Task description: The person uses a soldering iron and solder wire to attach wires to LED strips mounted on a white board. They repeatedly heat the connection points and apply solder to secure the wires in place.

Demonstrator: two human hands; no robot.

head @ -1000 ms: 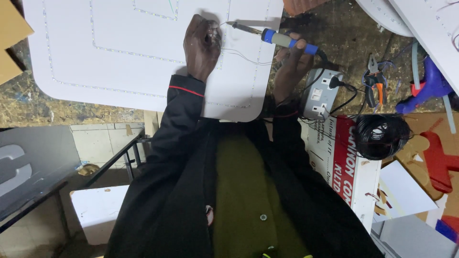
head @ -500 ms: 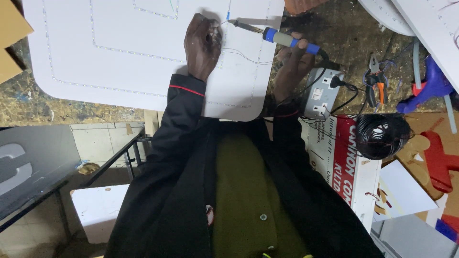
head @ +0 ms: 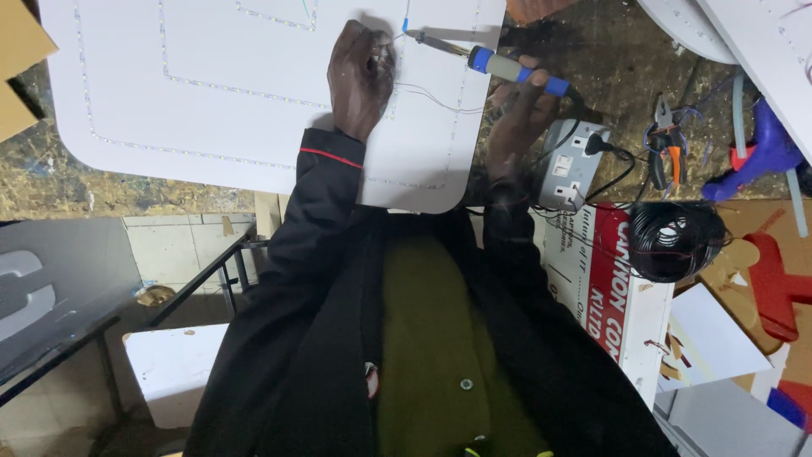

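Blue-handled soldering iron (head: 499, 64) lies tilted over the white panel (head: 211, 118), tip seemingly touching.

A black long-sleeved jacket hangs open over an olive-green garment with small round buttons down its front. The sleeve behind the left hand (head: 359, 80) ends in a thin red cuff line; the right hand (head: 518, 114) is bare
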